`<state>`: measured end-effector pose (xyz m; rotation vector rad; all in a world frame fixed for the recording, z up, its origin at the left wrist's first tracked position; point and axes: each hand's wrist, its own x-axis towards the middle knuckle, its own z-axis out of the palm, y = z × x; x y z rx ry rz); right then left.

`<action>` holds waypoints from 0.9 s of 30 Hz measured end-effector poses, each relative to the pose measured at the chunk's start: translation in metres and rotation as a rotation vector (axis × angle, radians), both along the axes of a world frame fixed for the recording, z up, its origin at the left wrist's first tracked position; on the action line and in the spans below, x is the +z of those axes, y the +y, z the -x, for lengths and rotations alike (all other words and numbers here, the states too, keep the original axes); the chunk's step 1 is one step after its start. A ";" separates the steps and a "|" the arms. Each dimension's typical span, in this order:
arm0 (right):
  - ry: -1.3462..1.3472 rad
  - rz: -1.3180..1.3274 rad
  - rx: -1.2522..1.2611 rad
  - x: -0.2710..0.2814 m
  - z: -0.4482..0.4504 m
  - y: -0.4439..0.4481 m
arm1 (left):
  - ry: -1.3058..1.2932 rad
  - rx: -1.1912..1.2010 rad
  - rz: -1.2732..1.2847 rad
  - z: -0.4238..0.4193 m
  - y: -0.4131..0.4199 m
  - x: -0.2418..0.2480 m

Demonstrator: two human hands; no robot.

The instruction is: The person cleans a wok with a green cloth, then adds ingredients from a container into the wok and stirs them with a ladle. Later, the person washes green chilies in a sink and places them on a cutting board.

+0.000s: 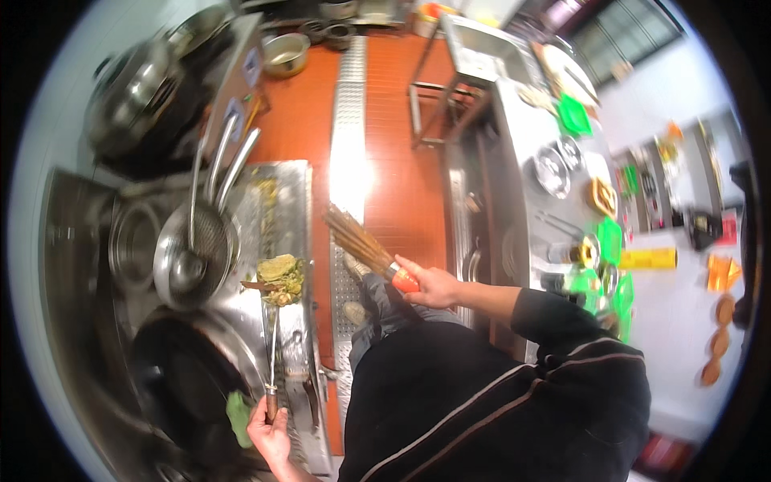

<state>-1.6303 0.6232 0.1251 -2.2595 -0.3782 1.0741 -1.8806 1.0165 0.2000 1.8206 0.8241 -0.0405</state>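
Note:
My left hand [269, 435] grips the wooden handle of a metal cooking tool [274, 355], whose far end carries a heap of wet food scraps [282, 279] with leafy green and brown bits. This load is over the steel counter of the wok range [232, 283]. Around the handle of a bamboo wok brush [361, 241], with a red wrap at its grip end, my right hand [435, 286] is closed. Its bristles point up and left over the floor strip. A black wok [187, 373] sits beside my left hand, with a green cloth [239, 420] on its near rim.
A strainer [196, 241] with a ladle [191, 269] in it lies on the range's left. Further off are a large steel pot [141, 78] and a floor basin [285, 55]. At right, a steel worktable [512, 150] holds metal bowls [551, 169] and green containers [575, 114].

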 end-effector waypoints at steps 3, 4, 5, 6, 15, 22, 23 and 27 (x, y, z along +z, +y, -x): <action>0.081 0.021 -0.142 0.000 0.025 -0.036 | -0.081 -0.311 -0.149 -0.068 -0.021 0.019; 0.064 0.032 -0.164 -0.002 0.031 -0.042 | -0.070 -0.379 -0.220 -0.093 -0.030 0.022; 0.077 0.005 -0.199 -0.003 0.035 -0.050 | -0.093 -0.468 -0.230 -0.121 -0.042 0.025; 0.112 0.002 -0.231 -0.003 0.039 -0.060 | -0.115 -0.554 -0.238 -0.149 -0.058 0.027; 0.113 -0.034 -0.401 0.003 0.026 -0.136 | -0.255 -1.181 0.054 -0.370 -0.312 0.008; 0.106 -0.026 -0.562 0.002 0.002 -0.198 | 0.263 -1.175 0.724 -0.437 -0.496 -0.054; 0.102 -0.037 -0.587 0.001 0.000 -0.206 | 0.367 -1.140 0.793 -0.441 -0.509 -0.064; 0.112 -0.041 -0.629 -0.005 -0.008 -0.229 | 0.629 -0.946 1.143 -0.447 -0.540 -0.099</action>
